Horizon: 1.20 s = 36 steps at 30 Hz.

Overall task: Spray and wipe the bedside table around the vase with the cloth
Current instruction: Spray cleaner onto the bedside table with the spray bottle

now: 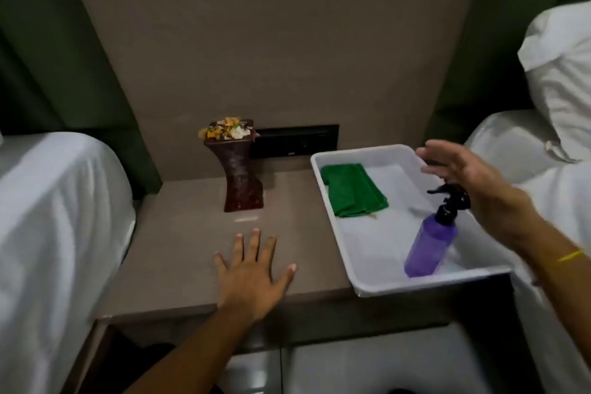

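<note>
Progress: none that we can see. Cloth (353,190) lies folded in the white tray (425,285) at right of frame, spray bottle (430,245) beside it. Right hand (470,176) hovers above the bottle, fingers apart and empty; left hand (252,275) lies spread flat on the bedside table (179,233), below the vase (238,166). Spraying and wiping remain.

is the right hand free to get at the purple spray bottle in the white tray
Probably yes: the right hand hovers open just above the black trigger of the purple spray bottle, which leans in the white plastic tray, with nothing between them.
</note>
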Available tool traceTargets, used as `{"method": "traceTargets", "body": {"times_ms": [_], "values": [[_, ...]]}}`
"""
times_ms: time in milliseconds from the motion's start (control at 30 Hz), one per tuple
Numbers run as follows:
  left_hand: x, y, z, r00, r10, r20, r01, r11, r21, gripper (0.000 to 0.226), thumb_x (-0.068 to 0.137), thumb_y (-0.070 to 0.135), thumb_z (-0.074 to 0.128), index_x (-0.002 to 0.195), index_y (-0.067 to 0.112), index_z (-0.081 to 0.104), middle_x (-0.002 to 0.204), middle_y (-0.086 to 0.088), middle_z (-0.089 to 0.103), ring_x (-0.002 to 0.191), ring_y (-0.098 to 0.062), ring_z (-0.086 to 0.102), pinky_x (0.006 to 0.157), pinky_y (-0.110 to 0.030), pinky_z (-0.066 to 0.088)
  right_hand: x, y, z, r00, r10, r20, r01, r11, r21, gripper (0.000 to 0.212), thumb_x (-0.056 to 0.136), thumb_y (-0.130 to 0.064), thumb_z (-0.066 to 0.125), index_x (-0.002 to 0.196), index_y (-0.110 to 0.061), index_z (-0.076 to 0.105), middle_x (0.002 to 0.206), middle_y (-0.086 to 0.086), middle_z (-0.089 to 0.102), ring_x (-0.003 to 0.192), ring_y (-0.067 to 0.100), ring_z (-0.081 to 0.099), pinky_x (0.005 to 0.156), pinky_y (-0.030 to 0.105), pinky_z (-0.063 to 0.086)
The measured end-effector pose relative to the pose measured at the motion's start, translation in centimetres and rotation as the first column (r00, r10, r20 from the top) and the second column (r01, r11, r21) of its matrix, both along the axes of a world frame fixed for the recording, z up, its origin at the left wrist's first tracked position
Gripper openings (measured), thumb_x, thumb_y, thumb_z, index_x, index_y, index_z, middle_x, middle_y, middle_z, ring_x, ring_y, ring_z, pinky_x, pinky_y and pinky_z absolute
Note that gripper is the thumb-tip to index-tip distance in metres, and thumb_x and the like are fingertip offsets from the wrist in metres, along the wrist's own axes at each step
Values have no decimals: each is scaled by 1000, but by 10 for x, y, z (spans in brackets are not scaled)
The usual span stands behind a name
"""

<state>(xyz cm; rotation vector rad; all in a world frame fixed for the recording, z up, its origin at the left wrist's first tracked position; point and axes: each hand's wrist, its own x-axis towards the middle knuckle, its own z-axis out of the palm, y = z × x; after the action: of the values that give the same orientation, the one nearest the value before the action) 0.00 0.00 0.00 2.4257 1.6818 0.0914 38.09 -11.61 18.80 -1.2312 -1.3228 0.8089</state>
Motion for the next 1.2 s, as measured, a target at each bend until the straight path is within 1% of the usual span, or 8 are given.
{"method": "traceTargets", "body": {"times_ms": [100,333,467,567,733,833,933,1200], "values": [[1,5,6,999,-26,-29,27,1000,14,105,76,100,-9,166,46,-6,181,4,-10,166,-32,-11,125,-77,1,-9,-9,-22,996,-46,81,46,999,-8,92,77,-53,80,154,-11,50,152,1,61,131,22,67,105,31,54],[1,8,1,1000,8,-11,-8,999,52,106,76,100,-10,166,45,-5,181,6,-11,166,-31,-13,125,-74,-3,-42,1,-69,953,-271,133,263,962,75,43,92,-5,77,130,-22,66,102,1,78,90,24,77,90,40,64],[3,7,1,999,31,-25,-29,998,54,101,79,100,-5,165,47,-7,181,7,-12,166,-30,-14,123,-73,-12,-73,6,-71,801,-560,212,517,825,226,24,96,-26,70,120,-31,68,84,-2,74,75,19,75,81,45,64],[4,7,1,999,32,-25,-31,999,44,102,76,102,-5,163,51,-10,180,7,-14,164,-31,-20,109,-67,-37,-92,15,-52,731,-644,228,583,762,283,38,91,-49,63,121,-26,67,90,7,76,80,32,76,86,51,61],[3,7,3,1000,24,-8,-24,1000,15,104,76,102,-4,164,48,-10,180,7,-15,163,-30,-22,118,-70,-27,-148,46,3,834,-521,181,440,827,350,37,86,-54,71,118,-38,63,89,-11,71,84,8,74,78,21,62],[2,5,12,1000,0,-12,-1,999,-37,99,81,99,2,165,47,-9,180,6,-17,164,-31,-21,122,-71,-19,-208,80,9,945,-263,194,245,963,113,45,70,-66,73,109,-47,62,88,-15,71,82,5,73,74,22,59],[2,1,19,1000,-15,-22,14,999,-45,97,86,92,12,167,40,-4,182,2,-12,165,-32,-17,125,-73,-13,-248,118,-12,945,-87,316,114,991,-70,33,71,-53,87,91,-39,65,79,-22,68,74,-9,65,61,1,45],[5,-1,25,1000,-11,-30,10,1000,-28,96,89,89,13,168,35,1,182,-3,-6,166,-35,-12,125,-75,-9,-255,165,-55,908,-100,407,173,974,-146,36,66,-56,88,71,-32,62,66,-18,68,62,-8,63,48,4,40]]}}
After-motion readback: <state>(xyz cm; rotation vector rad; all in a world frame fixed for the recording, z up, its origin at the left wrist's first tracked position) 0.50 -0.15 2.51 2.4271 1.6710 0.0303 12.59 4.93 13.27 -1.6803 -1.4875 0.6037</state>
